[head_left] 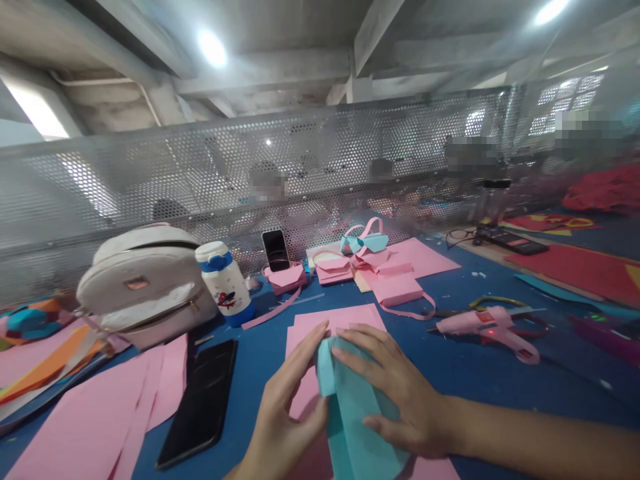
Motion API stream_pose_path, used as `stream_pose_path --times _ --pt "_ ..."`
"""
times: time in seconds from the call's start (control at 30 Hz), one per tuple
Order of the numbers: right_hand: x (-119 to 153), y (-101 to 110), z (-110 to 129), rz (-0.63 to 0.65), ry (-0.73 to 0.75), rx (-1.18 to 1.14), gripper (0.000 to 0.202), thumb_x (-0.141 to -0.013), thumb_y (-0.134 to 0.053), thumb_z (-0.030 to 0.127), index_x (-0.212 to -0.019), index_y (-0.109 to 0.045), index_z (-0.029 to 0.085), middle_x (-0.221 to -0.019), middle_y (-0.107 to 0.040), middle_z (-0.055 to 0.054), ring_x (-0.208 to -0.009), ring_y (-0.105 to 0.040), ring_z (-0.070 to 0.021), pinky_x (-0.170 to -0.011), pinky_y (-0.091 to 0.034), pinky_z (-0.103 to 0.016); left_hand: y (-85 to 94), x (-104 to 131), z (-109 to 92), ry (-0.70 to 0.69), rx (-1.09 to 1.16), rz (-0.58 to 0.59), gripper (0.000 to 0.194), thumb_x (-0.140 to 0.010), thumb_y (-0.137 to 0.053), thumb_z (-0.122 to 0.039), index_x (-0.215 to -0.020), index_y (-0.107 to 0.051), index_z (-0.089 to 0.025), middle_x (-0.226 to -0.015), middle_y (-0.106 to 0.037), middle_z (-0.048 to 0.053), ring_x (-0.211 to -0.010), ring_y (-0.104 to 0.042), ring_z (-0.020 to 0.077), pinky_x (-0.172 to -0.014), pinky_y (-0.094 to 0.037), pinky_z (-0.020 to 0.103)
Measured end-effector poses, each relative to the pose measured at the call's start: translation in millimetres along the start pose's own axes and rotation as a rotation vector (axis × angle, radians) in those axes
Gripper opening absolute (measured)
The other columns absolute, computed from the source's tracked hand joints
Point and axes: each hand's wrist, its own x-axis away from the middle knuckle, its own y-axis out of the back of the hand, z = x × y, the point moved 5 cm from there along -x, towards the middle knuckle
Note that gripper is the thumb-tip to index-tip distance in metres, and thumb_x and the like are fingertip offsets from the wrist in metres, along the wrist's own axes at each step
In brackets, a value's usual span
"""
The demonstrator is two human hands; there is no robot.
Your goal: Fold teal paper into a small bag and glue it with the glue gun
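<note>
A folded turquoise paper piece (363, 417) lies on pink sheets (305, 320) at the front middle. My left hand (290, 400) curves around its left edge, fingertips near its top corner and thumb at a narrow folded flap, gripping that edge. Across the upper right part of the turquoise paper, my right hand (393, 387) lies with its fingers spread, pressing it from above. The paper's lower end runs out of the bottom of the view.
Left stand a white backpack (145, 287), a bottle (227, 287), a black phone (200, 403) and pink sheets (95, 413). Pink paper bags (397, 290) sit behind my hands. A pink glue gun (490, 327) lies right, before a perforated metal screen (310, 160).
</note>
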Motion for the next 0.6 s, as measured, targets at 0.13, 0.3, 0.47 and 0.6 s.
stream_pose_path --times 0.13,0.3,0.47,0.6 --pt "0.9 0.4 -1.2 0.002 -0.015 -0.003 0.068 -0.099 -0.037 0.057 -0.157 -0.018 0.027 -0.159 -0.028 -0.006 -0.146 -0.022 -0.0259 -0.120 -0.020 -0.043 -1.0 0.2 -0.7 -0.012 -0.010 0.012 0.068 -0.089 -0.057 -0.007 -0.148 -0.041 -0.035 -0.152 -0.048 0.002 -0.141 -0.043 0.0217 -0.114 -0.038 0.031" --pt "0.7 0.4 -1.3 0.007 -0.027 -0.014 0.068 -0.098 -0.040 0.056 -0.156 -0.020 0.028 -0.158 -0.030 -0.007 -0.145 -0.024 -0.0278 -0.119 -0.022 -0.045 -0.6 2.2 -0.5 -0.008 -0.008 0.003 0.068 -0.088 -0.058 -0.006 -0.148 -0.043 -0.034 -0.151 -0.050 0.004 -0.140 -0.045 0.0240 -0.114 -0.040 0.034" --pt "0.4 -0.8 -2.0 0.006 -0.030 -0.021 0.067 -0.098 -0.040 0.056 -0.157 -0.019 0.028 -0.158 -0.029 -0.006 -0.146 -0.024 -0.0271 -0.120 -0.020 -0.044 -1.5 1.9 -2.2 -0.002 0.012 0.006 0.069 -0.088 -0.057 -0.005 -0.148 -0.043 -0.036 -0.150 -0.050 0.002 -0.140 -0.045 0.0227 -0.114 -0.039 0.033" --pt "0.4 -0.5 -1.5 0.011 -0.028 -0.025 0.066 -0.099 -0.039 0.055 -0.156 -0.020 0.028 -0.159 -0.029 -0.006 -0.146 -0.022 -0.0254 -0.120 -0.018 -0.042 -2.6 0.1 -2.3 0.016 0.028 0.011 0.068 -0.089 -0.057 -0.006 -0.147 -0.042 -0.038 -0.151 -0.049 0.000 -0.140 -0.044 0.0207 -0.113 -0.040 0.029"
